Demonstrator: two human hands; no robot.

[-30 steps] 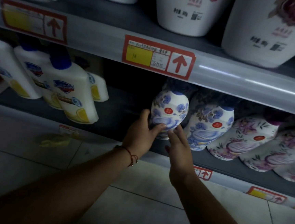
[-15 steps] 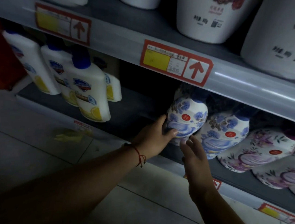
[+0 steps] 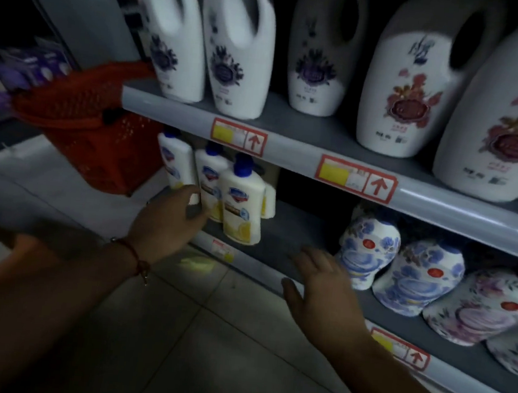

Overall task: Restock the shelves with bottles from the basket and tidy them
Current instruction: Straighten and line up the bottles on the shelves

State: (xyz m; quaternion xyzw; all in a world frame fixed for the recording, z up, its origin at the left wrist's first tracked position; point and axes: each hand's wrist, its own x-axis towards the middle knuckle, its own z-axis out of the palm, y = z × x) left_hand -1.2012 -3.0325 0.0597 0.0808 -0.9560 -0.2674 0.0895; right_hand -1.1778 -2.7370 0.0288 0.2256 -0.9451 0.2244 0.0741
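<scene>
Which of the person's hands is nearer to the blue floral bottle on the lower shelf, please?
The right hand, hovering open just left of the blue floral bottle. The left hand is farther left, at the blue-capped bottles.

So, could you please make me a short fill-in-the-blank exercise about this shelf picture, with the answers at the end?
1. The basket at the end of the shelf is ____ in colour.
2. The lemon soap bottles have ____ caps.
3. The left hand reaches toward the ____ bottles.
4. The right hand holds ____.

Missing words: red; blue; lemon soap; nothing
</scene>
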